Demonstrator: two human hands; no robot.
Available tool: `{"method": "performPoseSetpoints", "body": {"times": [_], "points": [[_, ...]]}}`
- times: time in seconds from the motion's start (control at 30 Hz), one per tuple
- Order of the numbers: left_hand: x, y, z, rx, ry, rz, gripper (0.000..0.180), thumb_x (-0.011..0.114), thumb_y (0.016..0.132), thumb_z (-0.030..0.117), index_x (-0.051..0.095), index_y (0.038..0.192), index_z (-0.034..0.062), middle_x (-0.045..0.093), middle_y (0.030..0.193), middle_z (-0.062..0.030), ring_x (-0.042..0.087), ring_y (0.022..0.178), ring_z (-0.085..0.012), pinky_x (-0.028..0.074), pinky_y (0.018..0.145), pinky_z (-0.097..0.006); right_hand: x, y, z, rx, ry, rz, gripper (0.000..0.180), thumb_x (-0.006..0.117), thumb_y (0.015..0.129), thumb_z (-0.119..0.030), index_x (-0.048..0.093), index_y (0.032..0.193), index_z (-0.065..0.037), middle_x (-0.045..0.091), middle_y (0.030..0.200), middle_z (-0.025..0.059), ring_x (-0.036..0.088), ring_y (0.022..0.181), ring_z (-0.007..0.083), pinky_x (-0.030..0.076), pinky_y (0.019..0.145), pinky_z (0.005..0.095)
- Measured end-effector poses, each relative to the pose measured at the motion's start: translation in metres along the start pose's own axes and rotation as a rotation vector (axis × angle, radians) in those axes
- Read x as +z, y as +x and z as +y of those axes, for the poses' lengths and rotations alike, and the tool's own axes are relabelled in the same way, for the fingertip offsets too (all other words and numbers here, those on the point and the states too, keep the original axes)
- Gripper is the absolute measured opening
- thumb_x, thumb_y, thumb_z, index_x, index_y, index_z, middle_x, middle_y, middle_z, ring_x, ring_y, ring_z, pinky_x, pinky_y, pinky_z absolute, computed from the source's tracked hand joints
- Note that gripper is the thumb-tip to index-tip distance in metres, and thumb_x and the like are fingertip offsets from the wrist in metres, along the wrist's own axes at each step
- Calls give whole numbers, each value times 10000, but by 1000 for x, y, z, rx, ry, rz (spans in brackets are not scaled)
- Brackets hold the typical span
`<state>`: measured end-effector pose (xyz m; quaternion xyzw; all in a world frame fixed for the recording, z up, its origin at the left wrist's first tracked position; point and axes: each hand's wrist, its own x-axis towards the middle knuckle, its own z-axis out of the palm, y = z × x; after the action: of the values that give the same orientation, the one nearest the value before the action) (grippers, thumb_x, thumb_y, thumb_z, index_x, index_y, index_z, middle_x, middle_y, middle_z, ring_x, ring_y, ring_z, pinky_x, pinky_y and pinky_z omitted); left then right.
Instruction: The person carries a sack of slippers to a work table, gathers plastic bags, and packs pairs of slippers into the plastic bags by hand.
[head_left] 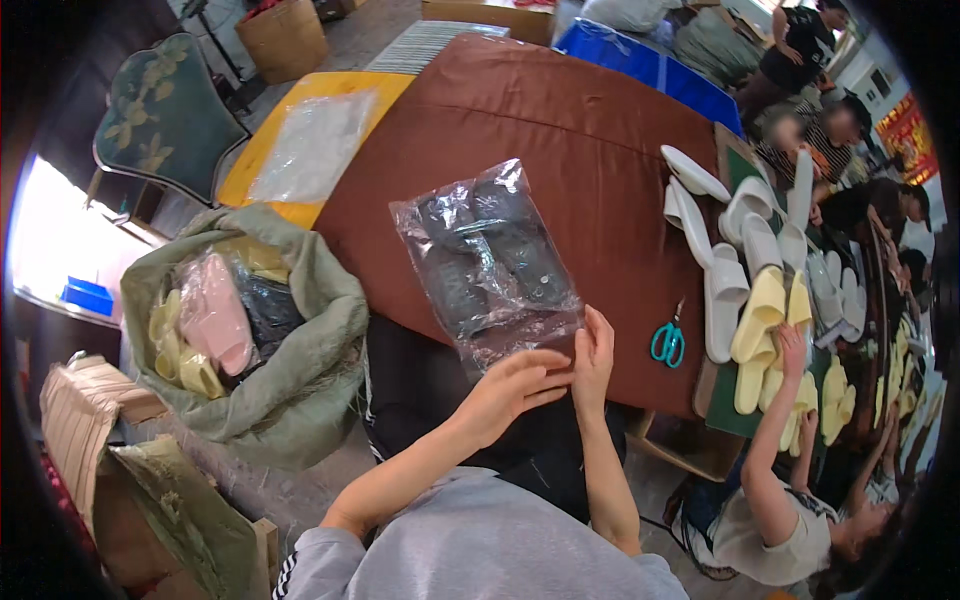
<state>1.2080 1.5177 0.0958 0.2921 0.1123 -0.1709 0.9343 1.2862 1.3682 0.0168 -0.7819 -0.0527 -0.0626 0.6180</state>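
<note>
A clear plastic bag (487, 345) with a pair of black slippers (490, 245) inside lies on the brown-covered table (600, 220) in front of me. My right hand (592, 360) has its fingers closed on the bag's near right corner. Beside it, my left hand (515, 390) reaches across the bag's near edge, fingers stretched out and pointing right. Whether the left fingertips touch the plastic I cannot tell. Teal-handled scissors (668, 343) lie to the right of my hands.
On the left stands an open woven sack (330, 320) of bagged slippers. Behind it, clear bags (315, 140) lie on a yellow surface (232, 188). White and yellow slippers (760, 310) line a green table at right, where people work; one person's hand (790, 350) touches them.
</note>
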Motion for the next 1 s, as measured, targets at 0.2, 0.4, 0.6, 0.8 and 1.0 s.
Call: {"method": "performPoseSetpoints", "body": {"times": [0.2,0.4,0.6,0.8,1.0], "points": [[-46,22,37,600,1172,243,228,557,857,-8,611,1078,5,594,1106,-134,588,1051,-252,461,924,-335,-35,1,39,144,55,18,319,464,962,-68,506,1260,41,527,1276,166,521,1204,273,411,1033,350],[-98,74,9,703,1847,219,604,702,815,292,475,1303,17,435,1357,-236,376,1301,-424,323,1066,-506,-17,41,84,718,937,2,389,435,925,21,416,1311,73,532,1293,221,588,1129,289,508,948,354],[-122,87,-18,582,2225,220,828,770,711,360,409,1408,99,351,1452,-210,265,1380,-414,219,1098,-586,-3,70,67,689,1087,-478,422,452,927,6,492,1346,-31,591,902,45,448,638,49,363,550,175],[-100,53,-36,665,1870,-28,570,736,737,231,551,1248,61,517,1263,-164,474,1196,-356,382,994,-475,-14,82,84,-112,-104,-297,320,568,871,-63,608,1188,-48,612,1001,85,565,925,247,442,850,341],[-118,73,51,873,1732,539,414,617,814,96,548,1215,14,546,1216,-187,492,1155,-370,392,970,-459,8,93,64,-604,-647,-448,657,772,736,-320,528,1261,-9,512,1288,186,457,1222,379,371,1025,459]]}}
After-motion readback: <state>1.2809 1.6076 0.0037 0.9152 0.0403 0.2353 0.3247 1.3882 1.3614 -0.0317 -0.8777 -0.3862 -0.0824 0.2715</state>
